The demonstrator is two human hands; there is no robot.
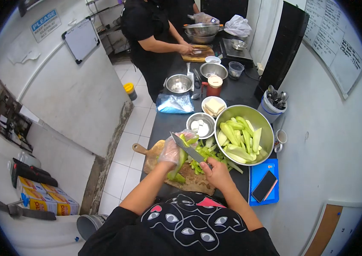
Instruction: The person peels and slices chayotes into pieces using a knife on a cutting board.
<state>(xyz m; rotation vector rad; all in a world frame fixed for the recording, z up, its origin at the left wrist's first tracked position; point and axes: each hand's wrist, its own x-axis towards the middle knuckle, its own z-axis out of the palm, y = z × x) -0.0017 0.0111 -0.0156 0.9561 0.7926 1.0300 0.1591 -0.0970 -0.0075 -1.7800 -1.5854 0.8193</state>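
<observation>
My left hand, in a clear plastic glove, grips a long green vegetable over the wooden cutting board. Its exact kind is hard to make out. In my right hand is a kitchen knife, its blade slanting up and left across the vegetable. Green peelings are heaped on the board's right side, and another green piece rests below my left hand. Beside the board, a large metal bowl holds several pale green peeled pieces.
Behind the board stand a small steel bowl with white pieces, a dish of pale slices and a red container. A phone lies on a blue folder at right. Across the counter, a co-worker works at another board.
</observation>
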